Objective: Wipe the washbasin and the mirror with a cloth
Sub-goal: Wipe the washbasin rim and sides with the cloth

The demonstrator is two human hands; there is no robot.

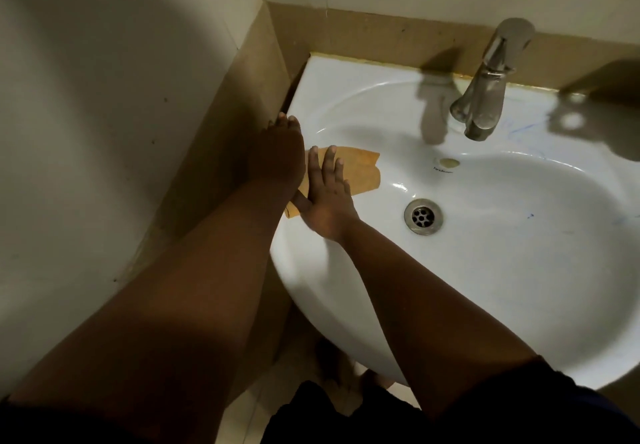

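Observation:
A white washbasin point(502, 270) fills the right half of the view. An orange-yellow cloth point(360, 171) lies flat against the basin's inner left slope. My right hand point(327, 197) presses flat on the cloth, fingers spread and pointing away from me. My left hand point(277, 147) rests flat on the basin's left rim, fingertips at the edge by the wall, partly over the cloth's left end. The mirror is out of view.
A metal tap point(491, 80) stands at the basin's back. The drain point(423, 216) sits right of my right hand. Faint blue marks point(519, 130) show on the right rim. A beige wall and a tan tiled ledge point(242, 114) close in on the left.

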